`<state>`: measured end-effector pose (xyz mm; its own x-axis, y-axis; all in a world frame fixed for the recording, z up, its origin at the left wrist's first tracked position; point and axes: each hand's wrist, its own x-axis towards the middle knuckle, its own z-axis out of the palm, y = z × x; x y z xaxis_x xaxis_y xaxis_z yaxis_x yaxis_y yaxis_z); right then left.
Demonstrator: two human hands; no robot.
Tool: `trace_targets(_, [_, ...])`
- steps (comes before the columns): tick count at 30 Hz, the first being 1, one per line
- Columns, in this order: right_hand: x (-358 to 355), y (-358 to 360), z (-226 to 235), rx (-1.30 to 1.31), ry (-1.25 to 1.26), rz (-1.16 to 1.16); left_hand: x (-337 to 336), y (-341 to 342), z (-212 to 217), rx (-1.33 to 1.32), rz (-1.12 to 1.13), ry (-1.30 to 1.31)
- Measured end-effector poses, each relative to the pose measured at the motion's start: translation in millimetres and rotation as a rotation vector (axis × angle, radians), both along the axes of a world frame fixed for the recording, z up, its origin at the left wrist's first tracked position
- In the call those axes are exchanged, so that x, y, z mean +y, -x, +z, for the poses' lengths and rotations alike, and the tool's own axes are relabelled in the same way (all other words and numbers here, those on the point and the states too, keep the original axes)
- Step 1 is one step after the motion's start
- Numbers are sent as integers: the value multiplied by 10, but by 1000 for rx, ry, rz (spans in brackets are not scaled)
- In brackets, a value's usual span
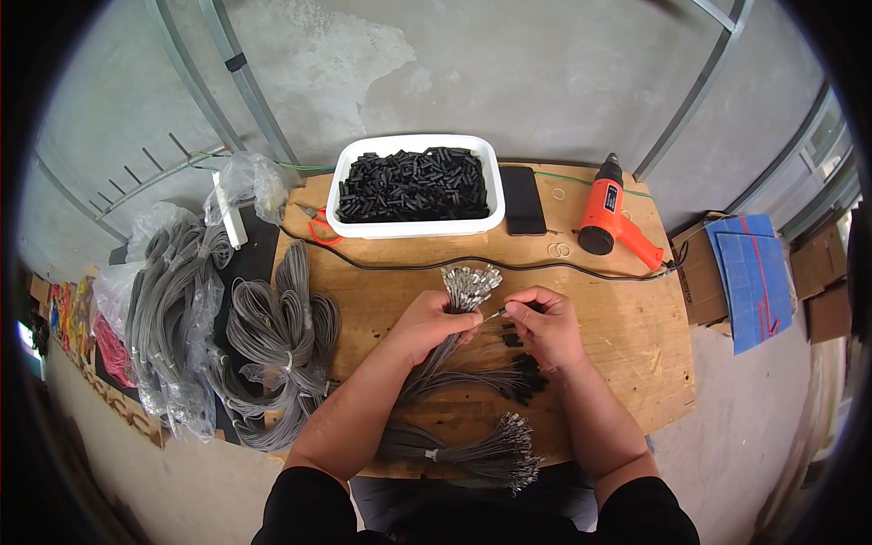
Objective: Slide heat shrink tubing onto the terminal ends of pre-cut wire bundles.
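Two hands: both at the middle of the wooden worktop (618,345), close together.
Left hand (429,322): fingers closed round a bundle of grey wires (454,338); its metal terminal ends (470,283) fan out above the fist, toward the far side.
Right hand (545,325): fingers pinched narrow on a single wire end (498,314), just right of the bundle.
Key relation: the pinched wire runs left to right between the hands; the bundle's long axis runs near to far, tilted right; the right hand is nearer the loose black sleeves (511,338).
Finished bundles (509,377): near side, wires thin and flexible, tips black-sleeved.
White tray (348,173): far centre, rectangular, filled with short black tubes (413,183).
Orange heat gun (607,213): far right, hard plastic.
Grey wire coils (282,336): left, bagged.
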<state>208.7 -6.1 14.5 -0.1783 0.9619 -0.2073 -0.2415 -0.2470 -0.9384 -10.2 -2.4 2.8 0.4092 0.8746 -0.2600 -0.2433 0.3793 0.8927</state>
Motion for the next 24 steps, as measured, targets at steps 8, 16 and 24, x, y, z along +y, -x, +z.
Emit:
trace_targets(8, [39,-44,-52,182,101,44,-8,-34,25,65,-21,-35])
trace_targets(16, [95,-119,-140,383,258,185,-4,-54,-12,80,-11,-55])
trace_targets(24, [71,-110,-122,363,267,224,-10,-48,-4,98,-20,-59])
